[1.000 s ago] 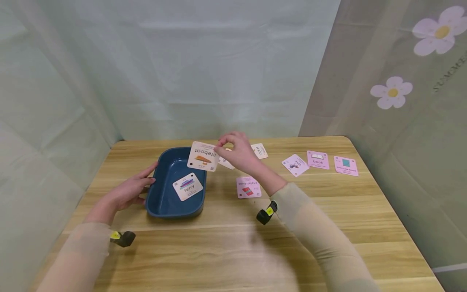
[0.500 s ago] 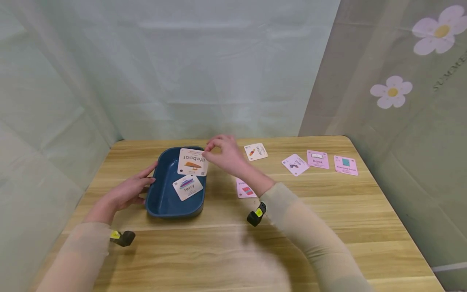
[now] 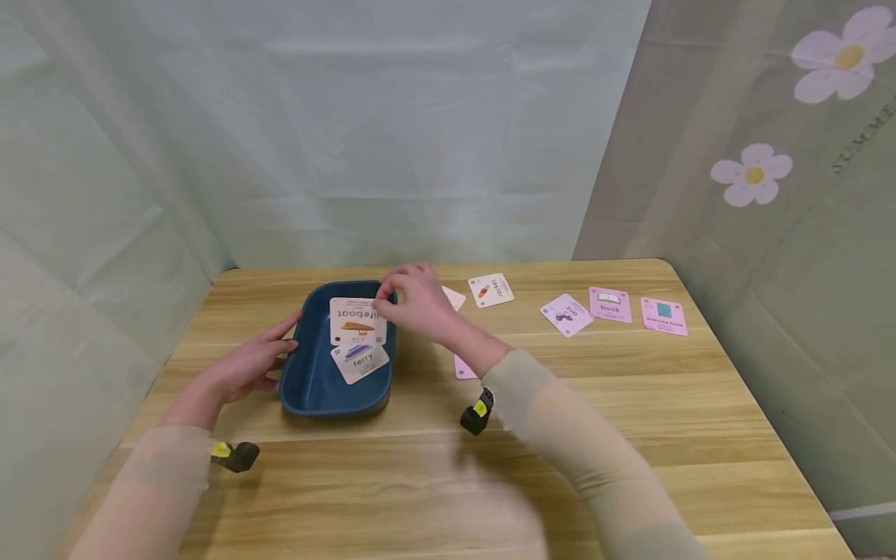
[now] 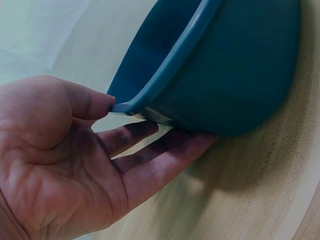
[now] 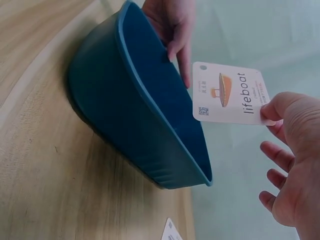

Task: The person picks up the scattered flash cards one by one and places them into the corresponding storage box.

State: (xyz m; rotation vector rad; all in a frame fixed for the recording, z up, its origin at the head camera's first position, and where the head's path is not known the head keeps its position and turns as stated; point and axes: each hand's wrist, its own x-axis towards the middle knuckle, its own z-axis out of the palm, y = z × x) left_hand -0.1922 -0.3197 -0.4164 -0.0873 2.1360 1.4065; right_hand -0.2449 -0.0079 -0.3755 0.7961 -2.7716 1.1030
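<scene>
- The right hand (image 3: 414, 303) pinches the lifeboat card (image 3: 357, 320) near one corner, between thumb and finger, as we see it.
- From that hand the card reaches left, over the far part of the blue bin (image 3: 315, 393), whose long axis runs away from the person.
- The left hand (image 3: 248, 362) grips the bin's opposite side; we judge the right the nearer to the opening's far end.
- The head view gives us the ferry card (image 3: 362, 367) inside, partly covered by the lifeboat card; the right wrist view hides it but shows the lifeboat card held up above the opening.
- Only the left wrist view shows us clearly the thumb on the rim.
- Rightward on the tabletop (image 3: 420, 490), we see the rocket card (image 3: 491, 290) and ant card (image 3: 566, 315).
</scene>
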